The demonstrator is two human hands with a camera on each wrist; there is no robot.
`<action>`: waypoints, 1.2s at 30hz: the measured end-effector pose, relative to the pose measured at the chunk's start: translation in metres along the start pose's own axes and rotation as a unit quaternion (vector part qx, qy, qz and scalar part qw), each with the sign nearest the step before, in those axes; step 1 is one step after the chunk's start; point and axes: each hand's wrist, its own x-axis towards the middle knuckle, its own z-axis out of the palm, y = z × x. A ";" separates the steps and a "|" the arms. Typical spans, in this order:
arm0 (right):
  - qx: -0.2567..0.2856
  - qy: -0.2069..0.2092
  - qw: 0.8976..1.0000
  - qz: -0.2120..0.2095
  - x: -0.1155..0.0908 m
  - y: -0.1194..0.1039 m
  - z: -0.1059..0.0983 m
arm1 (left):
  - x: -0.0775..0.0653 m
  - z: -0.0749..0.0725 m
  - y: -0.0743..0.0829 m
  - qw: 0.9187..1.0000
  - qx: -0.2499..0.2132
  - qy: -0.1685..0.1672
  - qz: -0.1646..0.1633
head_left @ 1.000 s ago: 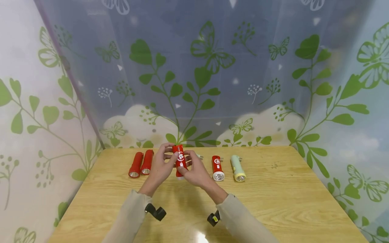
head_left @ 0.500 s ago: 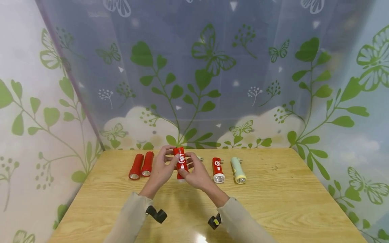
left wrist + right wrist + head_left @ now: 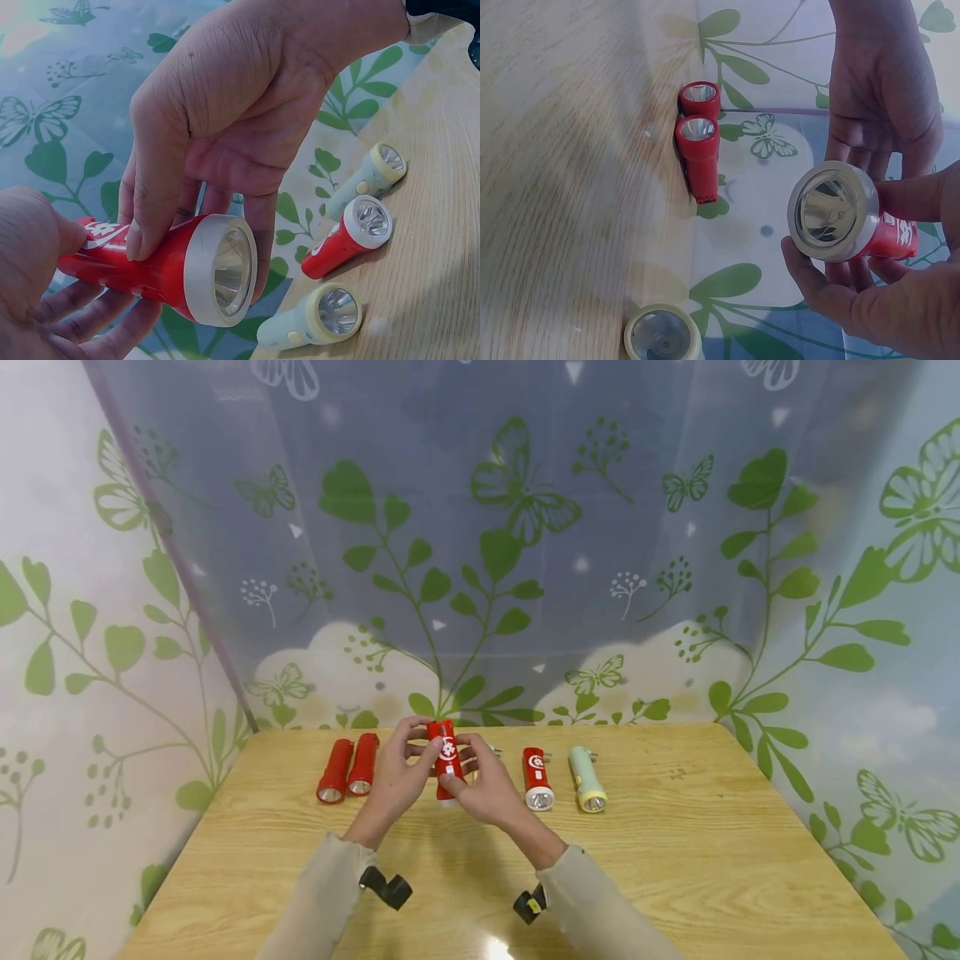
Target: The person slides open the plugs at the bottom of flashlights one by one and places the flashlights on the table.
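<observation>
A red flashlight [image 3: 447, 748] with a white head and a white emblem is held between both hands above the table, its lens toward the person. My left hand [image 3: 397, 775] holds its left side near the tail end, thumb on top. My right hand [image 3: 486, 783] grips it from the right, its thumb near the head in the left wrist view. The lens [image 3: 829, 214] looks unlit in the right wrist view. Right of the hands lie another red flashlight [image 3: 536, 777] with a white head and a pale green flashlight [image 3: 587, 777] with a yellow rim.
Two all-red flashlights [image 3: 334, 771] lie side by side at the left. Another pale green flashlight [image 3: 311, 319], mostly hidden behind the right hand in the head view, lies near the middle. A patterned curtain [image 3: 480, 610] surrounds the wooden table [image 3: 712, 860].
Both hands keep the same hold on the red flashlight. Only a slight shift of the head view shows.
</observation>
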 end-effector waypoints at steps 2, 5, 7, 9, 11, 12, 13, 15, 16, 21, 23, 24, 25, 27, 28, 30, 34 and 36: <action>-0.002 0.000 1.000 -0.001 0.000 0.000 -0.001 | 0.000 0.001 0.000 1.000 0.001 0.001 0.000; -0.002 -0.001 1.000 -0.001 -0.001 -0.001 -0.002 | 0.001 0.002 0.000 1.000 0.003 0.004 0.000; -0.002 -0.001 1.000 0.000 -0.001 -0.003 -0.002 | 0.001 0.002 0.001 1.000 0.005 0.006 -0.002; -0.003 -0.001 1.000 0.000 -0.001 -0.003 -0.003 | 0.001 0.003 0.002 1.000 0.008 0.008 -0.002; -0.005 -0.001 1.000 -0.001 -0.001 -0.003 -0.003 | 0.000 0.003 0.002 1.000 0.009 0.010 -0.002; -0.006 -0.001 1.000 -0.001 -0.001 -0.004 -0.004 | 0.000 0.003 0.003 1.000 0.010 0.010 -0.002; -0.006 -0.001 1.000 -0.002 -0.001 -0.004 -0.004 | 0.000 0.003 0.003 1.000 0.010 0.010 -0.001; -0.008 -0.001 1.000 -0.005 -0.001 -0.003 -0.004 | 0.000 0.003 0.004 1.000 0.010 0.010 -0.001; -0.008 -0.001 1.000 -0.006 -0.001 -0.004 -0.004 | 0.000 0.003 0.003 1.000 0.011 0.011 -0.001; -0.009 -0.001 1.000 -0.010 -0.001 -0.004 -0.005 | 0.001 0.003 0.003 1.000 0.021 0.009 0.007; -0.009 0.000 1.000 -0.010 -0.002 -0.004 -0.005 | 0.000 0.003 0.004 1.000 0.023 0.006 0.010; -0.010 0.000 1.000 -0.011 -0.002 -0.004 -0.005 | 0.000 0.003 0.004 1.000 0.024 0.005 0.012; -0.010 0.001 1.000 -0.011 -0.002 -0.004 -0.005 | 0.000 0.003 0.004 1.000 0.024 0.004 0.013; -0.009 0.001 1.000 -0.012 -0.002 -0.005 -0.006 | 0.000 0.003 0.005 1.000 0.023 0.003 0.013; -0.010 0.000 1.000 -0.013 -0.002 -0.005 -0.006 | -0.001 0.003 0.005 1.000 0.023 0.003 0.013; -0.009 0.000 1.000 -0.014 -0.003 -0.005 -0.006 | -0.001 0.003 0.005 1.000 0.023 0.002 0.013; -0.009 -0.001 1.000 -0.016 -0.002 -0.004 -0.006 | -0.002 0.003 0.005 1.000 0.024 0.000 0.014; -0.010 -0.001 1.000 -0.018 -0.002 -0.004 -0.006 | -0.002 0.003 0.005 1.000 0.023 -0.001 0.016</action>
